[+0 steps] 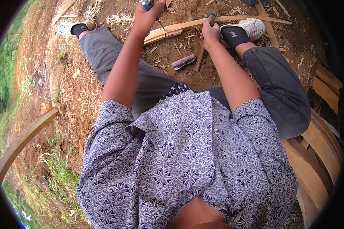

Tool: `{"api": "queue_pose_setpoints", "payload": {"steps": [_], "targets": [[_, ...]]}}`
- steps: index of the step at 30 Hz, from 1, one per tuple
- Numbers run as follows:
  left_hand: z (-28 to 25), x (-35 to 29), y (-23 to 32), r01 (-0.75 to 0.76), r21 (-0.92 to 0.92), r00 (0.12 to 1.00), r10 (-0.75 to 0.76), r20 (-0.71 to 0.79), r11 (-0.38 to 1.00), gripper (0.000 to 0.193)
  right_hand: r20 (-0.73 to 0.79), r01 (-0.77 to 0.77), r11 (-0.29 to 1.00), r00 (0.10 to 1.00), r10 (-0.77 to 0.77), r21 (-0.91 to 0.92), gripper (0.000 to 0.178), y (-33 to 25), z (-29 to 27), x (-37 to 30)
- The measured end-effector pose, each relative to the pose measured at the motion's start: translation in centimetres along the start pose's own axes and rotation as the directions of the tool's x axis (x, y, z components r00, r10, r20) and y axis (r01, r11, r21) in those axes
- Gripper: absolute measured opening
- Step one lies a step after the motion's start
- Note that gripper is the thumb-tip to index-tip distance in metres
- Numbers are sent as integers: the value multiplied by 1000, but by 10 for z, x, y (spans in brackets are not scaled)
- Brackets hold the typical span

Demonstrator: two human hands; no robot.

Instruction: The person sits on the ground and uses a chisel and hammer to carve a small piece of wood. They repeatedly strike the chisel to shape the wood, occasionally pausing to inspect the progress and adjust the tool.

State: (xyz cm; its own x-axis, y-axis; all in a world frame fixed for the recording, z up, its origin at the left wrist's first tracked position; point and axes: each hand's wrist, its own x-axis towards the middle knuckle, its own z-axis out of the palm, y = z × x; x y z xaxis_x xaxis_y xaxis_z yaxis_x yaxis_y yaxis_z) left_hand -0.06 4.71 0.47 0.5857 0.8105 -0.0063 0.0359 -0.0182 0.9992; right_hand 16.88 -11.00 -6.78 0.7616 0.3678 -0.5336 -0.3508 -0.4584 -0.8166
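Note:
My left hand (145,19) is closed around a blue-handled chisel (146,5). Its thin metal shaft points down at a long pale wooden strip (187,24) on the ground; whether the tip touches cannot be made out. My right hand (211,32) grips a hammer (201,57) by its wooden handle, close below the dark head (212,14). The hammer is over the strip, its handle end toward me. My right foot, in a white clog (254,28), is against the strip. Between my legs lies a short brownish-pink cylinder (184,62) on the soil.
Wood shavings (118,18) and splinters litter the brown earth. Another white clog (71,28) is on my left foot. Curved boards (313,160) are stacked at my right. A bent wooden beam (27,137) stands at the left, with an orange object (45,108) by its end.

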Motion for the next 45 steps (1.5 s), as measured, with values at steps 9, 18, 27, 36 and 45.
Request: {"api": "queue_pose_setpoints", "payload": {"steps": [9,18,27,36,45], "targets": [[2,4,-6,14,-63,998,-10,64,998,25,2,29,1000,1000,-29,2,39,6,2,3],[11,-5,-1,-19,33,999,18,43,999,26,106,90,989,991,-78,-120,31,7,-11,9],[22,3,-11,-10,137,996,-2,90,991,26,250,373,882,918,-307,-287,49,-35,-29,11],[21,11,-30,-52,56,987,42,157,997,30,627,873,391,484,-611,-293,49,-203,-83,-107],[23,5,-24,-98,108,988,83,134,989,27,511,889,401,455,-729,-219,44,-206,-48,-146]]}}
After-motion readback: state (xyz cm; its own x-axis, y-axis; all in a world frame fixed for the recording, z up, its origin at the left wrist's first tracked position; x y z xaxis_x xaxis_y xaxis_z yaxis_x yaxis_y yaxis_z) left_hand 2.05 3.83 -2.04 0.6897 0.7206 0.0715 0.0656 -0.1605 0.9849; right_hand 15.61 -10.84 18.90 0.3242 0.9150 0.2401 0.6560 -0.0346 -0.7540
